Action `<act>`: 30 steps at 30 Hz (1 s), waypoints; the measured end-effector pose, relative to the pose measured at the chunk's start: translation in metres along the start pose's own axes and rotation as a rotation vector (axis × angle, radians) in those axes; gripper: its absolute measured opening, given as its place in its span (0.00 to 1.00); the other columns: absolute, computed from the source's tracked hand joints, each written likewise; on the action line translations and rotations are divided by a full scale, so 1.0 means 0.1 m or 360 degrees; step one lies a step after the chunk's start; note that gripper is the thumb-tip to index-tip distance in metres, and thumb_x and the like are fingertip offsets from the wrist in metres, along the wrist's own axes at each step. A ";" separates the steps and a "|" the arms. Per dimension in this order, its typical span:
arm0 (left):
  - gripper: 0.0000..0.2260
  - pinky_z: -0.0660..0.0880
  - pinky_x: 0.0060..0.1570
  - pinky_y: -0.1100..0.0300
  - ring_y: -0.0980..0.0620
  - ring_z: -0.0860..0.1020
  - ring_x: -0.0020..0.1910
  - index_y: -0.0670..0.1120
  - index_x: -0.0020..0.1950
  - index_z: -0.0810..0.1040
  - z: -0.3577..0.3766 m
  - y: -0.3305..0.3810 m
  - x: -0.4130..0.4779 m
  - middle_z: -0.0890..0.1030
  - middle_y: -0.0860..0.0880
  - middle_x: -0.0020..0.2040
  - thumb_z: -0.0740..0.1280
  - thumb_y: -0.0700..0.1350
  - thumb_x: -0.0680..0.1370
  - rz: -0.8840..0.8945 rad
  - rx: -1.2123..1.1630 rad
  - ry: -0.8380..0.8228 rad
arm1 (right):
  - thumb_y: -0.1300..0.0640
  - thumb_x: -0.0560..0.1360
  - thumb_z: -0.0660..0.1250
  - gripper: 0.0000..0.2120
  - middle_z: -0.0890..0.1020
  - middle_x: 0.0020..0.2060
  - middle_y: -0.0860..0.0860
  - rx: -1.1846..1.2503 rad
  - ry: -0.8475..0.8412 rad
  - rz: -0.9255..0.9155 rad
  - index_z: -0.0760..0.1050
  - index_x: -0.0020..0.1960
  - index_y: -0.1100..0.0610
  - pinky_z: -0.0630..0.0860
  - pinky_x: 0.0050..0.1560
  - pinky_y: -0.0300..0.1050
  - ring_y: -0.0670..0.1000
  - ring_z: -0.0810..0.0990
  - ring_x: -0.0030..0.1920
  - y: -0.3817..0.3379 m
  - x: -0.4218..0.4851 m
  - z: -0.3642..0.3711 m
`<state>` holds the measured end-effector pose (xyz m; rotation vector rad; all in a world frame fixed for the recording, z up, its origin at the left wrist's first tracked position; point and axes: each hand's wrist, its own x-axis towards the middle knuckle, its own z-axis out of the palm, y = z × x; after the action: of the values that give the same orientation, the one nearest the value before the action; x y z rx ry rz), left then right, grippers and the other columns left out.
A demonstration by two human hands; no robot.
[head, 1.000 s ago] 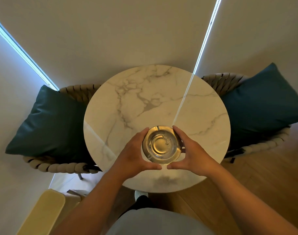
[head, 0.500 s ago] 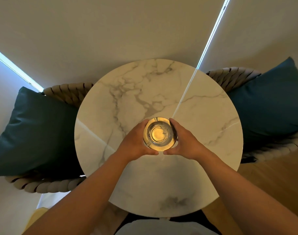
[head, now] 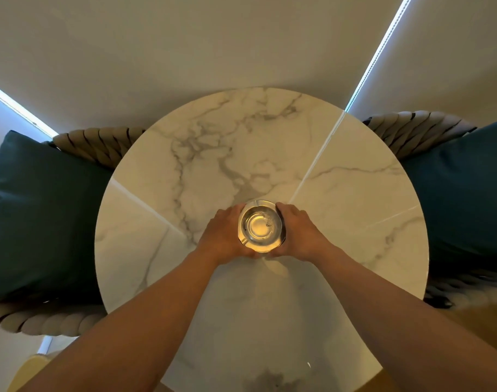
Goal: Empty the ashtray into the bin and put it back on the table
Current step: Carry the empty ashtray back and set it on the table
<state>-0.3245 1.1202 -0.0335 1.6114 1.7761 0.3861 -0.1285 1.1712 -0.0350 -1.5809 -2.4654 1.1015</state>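
A round clear glass ashtray (head: 261, 226) with a few dark specks inside sits at about the middle of the round white marble table (head: 340, 199). My left hand (head: 224, 236) cups its left side and my right hand (head: 300, 233) cups its right side, both wrapped around the rim. Whether the ashtray rests on the tabletop or hovers just above it is unclear. No bin is in view.
Two woven rope chairs with dark teal cushions flank the table, one at the left (head: 41, 210) and one at the right (head: 465, 193). A pale wall with two bright light strips lies behind. Wooden floor (head: 485, 323) shows at the lower right.
Both hands have carried the ashtray forward from the near edge towards the table's middle, and I have moved closer, so the table fills more of the view.
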 end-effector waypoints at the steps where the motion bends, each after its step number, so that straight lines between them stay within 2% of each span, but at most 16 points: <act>1: 0.49 0.71 0.61 0.50 0.46 0.74 0.61 0.51 0.72 0.67 0.02 -0.03 0.03 0.77 0.51 0.63 0.83 0.57 0.54 0.0003 0.0041 0.0008 | 0.44 0.54 0.84 0.57 0.68 0.69 0.54 -0.0080 0.0011 -0.0002 0.59 0.75 0.57 0.67 0.67 0.52 0.58 0.68 0.66 0.01 0.03 0.01; 4: 0.50 0.70 0.60 0.50 0.44 0.71 0.60 0.49 0.72 0.66 0.07 -0.09 0.10 0.75 0.48 0.62 0.83 0.57 0.54 -0.0019 0.0168 0.0007 | 0.41 0.53 0.83 0.57 0.63 0.69 0.55 -0.0216 0.0039 0.0028 0.60 0.74 0.55 0.69 0.66 0.55 0.59 0.65 0.65 0.03 0.11 0.05; 9: 0.51 0.69 0.59 0.51 0.44 0.69 0.60 0.50 0.72 0.65 0.12 -0.16 0.15 0.70 0.47 0.61 0.82 0.59 0.53 -0.0079 0.0296 -0.0001 | 0.41 0.53 0.82 0.55 0.64 0.62 0.54 -0.0256 0.0027 0.0033 0.60 0.73 0.54 0.72 0.62 0.53 0.58 0.66 0.60 0.05 0.16 0.10; 17: 0.51 0.68 0.59 0.52 0.44 0.69 0.60 0.52 0.73 0.64 0.16 -0.19 0.22 0.71 0.47 0.61 0.81 0.60 0.54 -0.0085 0.0306 0.0043 | 0.40 0.55 0.81 0.62 0.64 0.63 0.54 -0.0195 0.0023 0.0054 0.51 0.78 0.55 0.70 0.63 0.51 0.57 0.64 0.62 0.14 0.19 0.15; 22: 0.52 0.68 0.58 0.53 0.46 0.68 0.59 0.53 0.72 0.62 0.17 -0.24 0.22 0.70 0.49 0.60 0.80 0.62 0.52 -0.0111 0.0335 0.0051 | 0.39 0.54 0.82 0.58 0.65 0.61 0.53 -0.0174 0.0050 0.0052 0.56 0.76 0.52 0.72 0.62 0.52 0.56 0.65 0.60 0.17 0.24 0.11; 26: 0.51 0.69 0.59 0.54 0.48 0.67 0.59 0.54 0.70 0.63 0.16 -0.29 0.16 0.70 0.51 0.59 0.79 0.65 0.51 -0.0189 0.0281 0.0099 | 0.43 0.56 0.82 0.52 0.65 0.58 0.52 -0.0152 0.0059 0.0060 0.59 0.73 0.50 0.72 0.58 0.51 0.56 0.65 0.58 0.23 0.27 0.02; 30: 0.48 0.67 0.59 0.55 0.49 0.68 0.61 0.51 0.66 0.65 0.13 -0.34 0.12 0.69 0.52 0.60 0.78 0.67 0.51 -0.0259 0.0282 0.0163 | 0.47 0.61 0.80 0.51 0.65 0.60 0.53 -0.0188 0.0048 0.0117 0.56 0.76 0.51 0.73 0.60 0.53 0.57 0.65 0.60 0.31 0.28 -0.03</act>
<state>-0.3415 1.1229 -0.0679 1.5751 2.0527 0.2445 -0.1168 1.2030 -0.0601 -1.7185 -2.5156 0.9490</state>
